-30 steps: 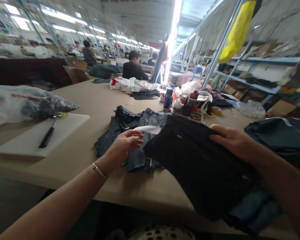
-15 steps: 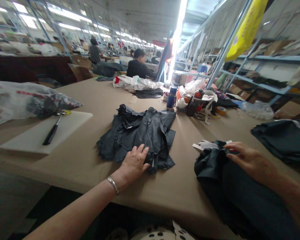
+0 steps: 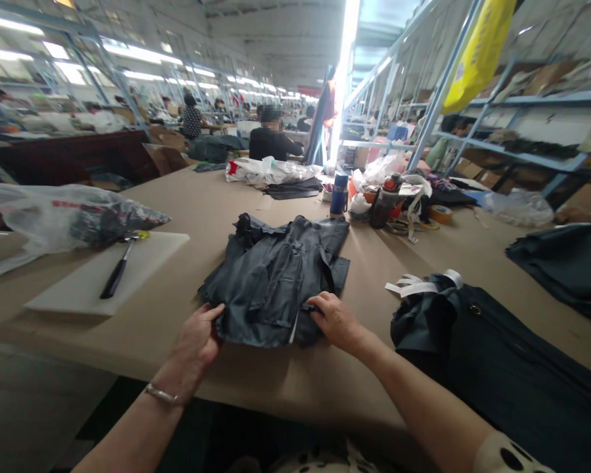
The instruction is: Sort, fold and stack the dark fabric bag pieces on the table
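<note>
A pile of dark fabric pieces [image 3: 270,282] lies on the brown table in front of me. My left hand [image 3: 199,335] pinches the pile's near left edge between thumb and fingers, with a silver bracelet on the wrist. On the right side of the same pile, my right hand [image 3: 332,318] has its fingers closed on the cloth near a thin white strip. A second dark fabric bundle [image 3: 492,348] with white strips and a metal eyelet spreads over the table's right front edge, and neither hand touches it.
At left, a black-handled tool [image 3: 114,276] rests on a white board [image 3: 152,269], beside a plastic bag [image 3: 54,217]. Behind the pile stand a blue bottle [image 3: 339,194] and a dark bottle [image 3: 385,203]. More dark cloth [image 3: 566,269] lies far right. A person [image 3: 270,141] sits beyond the table.
My right hand has left the right-hand bundle and moved left onto the central pile. My left hand has shifted from the pile's top to its left edge and taken hold. The view has shifted slightly.
</note>
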{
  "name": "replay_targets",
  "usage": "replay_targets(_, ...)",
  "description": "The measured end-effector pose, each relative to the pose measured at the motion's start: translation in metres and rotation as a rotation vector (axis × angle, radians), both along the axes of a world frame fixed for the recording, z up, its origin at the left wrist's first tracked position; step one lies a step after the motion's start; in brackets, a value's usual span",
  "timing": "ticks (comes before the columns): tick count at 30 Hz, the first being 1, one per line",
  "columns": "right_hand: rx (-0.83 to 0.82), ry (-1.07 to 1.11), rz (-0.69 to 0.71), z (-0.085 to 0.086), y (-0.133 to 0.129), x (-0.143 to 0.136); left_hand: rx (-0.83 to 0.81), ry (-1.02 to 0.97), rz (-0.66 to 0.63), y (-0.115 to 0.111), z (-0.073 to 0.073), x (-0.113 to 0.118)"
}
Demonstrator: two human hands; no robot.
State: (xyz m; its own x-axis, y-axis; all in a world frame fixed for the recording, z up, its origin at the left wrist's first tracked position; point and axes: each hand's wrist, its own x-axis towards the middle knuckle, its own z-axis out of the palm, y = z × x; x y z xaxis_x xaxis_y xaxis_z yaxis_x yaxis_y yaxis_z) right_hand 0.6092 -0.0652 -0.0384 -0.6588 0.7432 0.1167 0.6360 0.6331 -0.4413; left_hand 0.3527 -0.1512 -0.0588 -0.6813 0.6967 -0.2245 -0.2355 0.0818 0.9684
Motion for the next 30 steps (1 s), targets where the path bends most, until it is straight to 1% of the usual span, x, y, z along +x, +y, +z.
replay_targets(1, 0.008, -0.009, -0.005, -0.002, 0.003, -0.003, -0.006, 0.007, 0.051, -0.007, -0.001, -0.005)
replay_targets(2, 0.017, -0.023, -0.007, -0.003, 0.006, -0.005, -0.006, 0.073, 0.092, -0.014, -0.002, -0.008)
replay_targets(3, 0.025, -0.041, -0.002, -0.004, 0.008, -0.008, 0.003, 0.214, 0.115, -0.02, -0.003, -0.009)
replay_targets(4, 0.033, -0.06, 0.007, -0.006, 0.009, -0.01, 0.018, 0.42, 0.108, -0.026, -0.004, -0.008)
replay_targets(5, 0.041, -0.079, 0.019, -0.007, 0.01, -0.013, 0.033, 0.681, 0.062, -0.031, -0.005, -0.003)
replay_targets(6, 0.048, -0.096, 0.03, -0.009, 0.01, -0.015, 0.048, 0.965, -0.026, -0.035, -0.007, 0.004)
replay_targets(7, 0.053, -0.111, 0.04, -0.011, 0.009, -0.016, 0.053, 1.229, -0.14, -0.037, -0.009, 0.014)
replay_targets(8, 0.057, -0.122, 0.045, -0.013, 0.008, -0.017, 0.048, 1.435, -0.255, -0.037, -0.011, 0.025)
replay_targets(9, 0.059, -0.13, 0.048, -0.014, 0.007, -0.017, 0.034, 1.556, -0.353, -0.036, -0.013, 0.036)
replay_targets(10, 0.059, -0.135, 0.049, -0.015, 0.006, -0.016, 0.015, 1.625, -0.426, -0.034, -0.015, 0.047)
replay_targets(11, 0.057, -0.137, 0.054, -0.016, 0.004, -0.014, -0.009, 1.658, -0.474, -0.031, -0.016, 0.055)
replay_targets(13, 0.05, -0.136, 0.076, -0.016, 0.001, -0.009, -0.067, 1.635, -0.525, -0.023, -0.019, 0.065)
replay_targets(15, 0.045, -0.121, 0.105, -0.015, -0.001, -0.004, -0.111, 1.56, -0.539, -0.014, -0.02, 0.065)
replay_targets(17, 0.048, -0.093, 0.117, -0.014, -0.003, -0.001, -0.135, 1.499, -0.535, -0.009, -0.018, 0.059)
replay_targets(20, 0.071, -0.037, 0.112, -0.017, -0.005, -0.001, -0.132, 1.491, -0.493, -0.011, -0.012, 0.056)
replay_targets(22, 0.086, -0.001, 0.123, -0.021, -0.007, -0.004, -0.141, 1.533, -0.474, -0.016, -0.009, 0.063)
replay_targets(24, 0.097, 0.028, 0.144, -0.025, -0.01, -0.007, -0.158, 1.519, -0.479, -0.019, -0.01, 0.072)
replay_targets(27, 0.106, 0.061, 0.157, -0.03, -0.014, -0.006, -0.153, 1.365, -0.49, -0.017, -0.017, 0.075)
replay_targets(29, 0.11, 0.078, 0.148, -0.031, -0.016, -0.002, -0.129, 1.269, -0.475, -0.013, -0.018, 0.067)
replay_targets(30, 0.111, 0.084, 0.14, -0.03, -0.017, 0.0, -0.118, 1.233, -0.46, -0.011, -0.016, 0.062)
